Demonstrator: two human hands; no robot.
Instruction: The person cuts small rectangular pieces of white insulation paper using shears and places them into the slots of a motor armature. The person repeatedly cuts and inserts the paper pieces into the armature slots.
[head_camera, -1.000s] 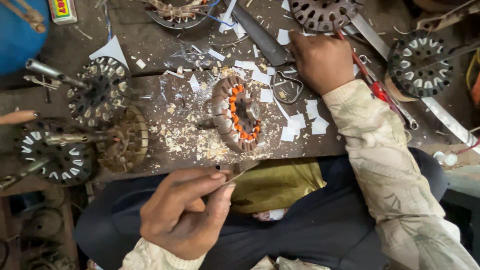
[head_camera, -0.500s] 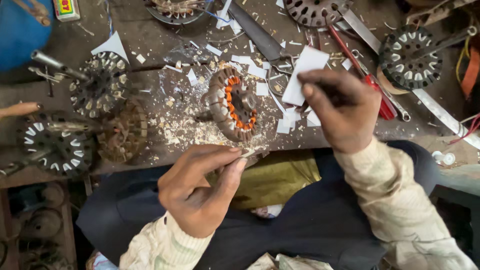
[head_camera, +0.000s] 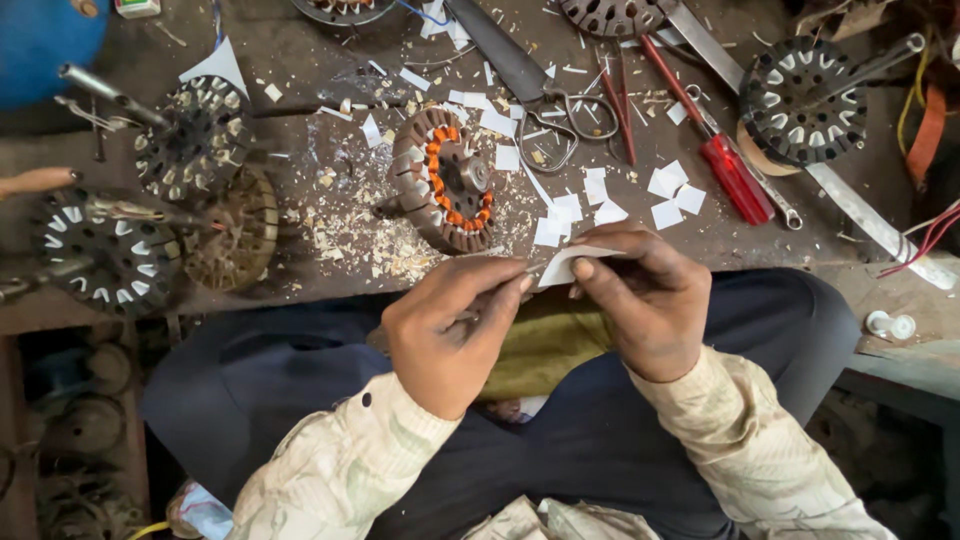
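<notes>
White paper slip (head_camera: 565, 266) pinched between both my hands' fingers, left hand (head_camera: 450, 335) and right hand (head_camera: 640, 300), near the stator (head_camera: 445, 180) on the bench (head_camera: 300, 60).

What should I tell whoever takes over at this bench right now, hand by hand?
Left hand: fingertips pinching one edge of a white paper slip.
Right hand: holding the same slip's other end, above the lap.
Stator with orange winding lies on the bench, untouched.
Done: many cut paper pieces lie beside the scissors.
Left: the held slip is not yet in the stator.
</notes>
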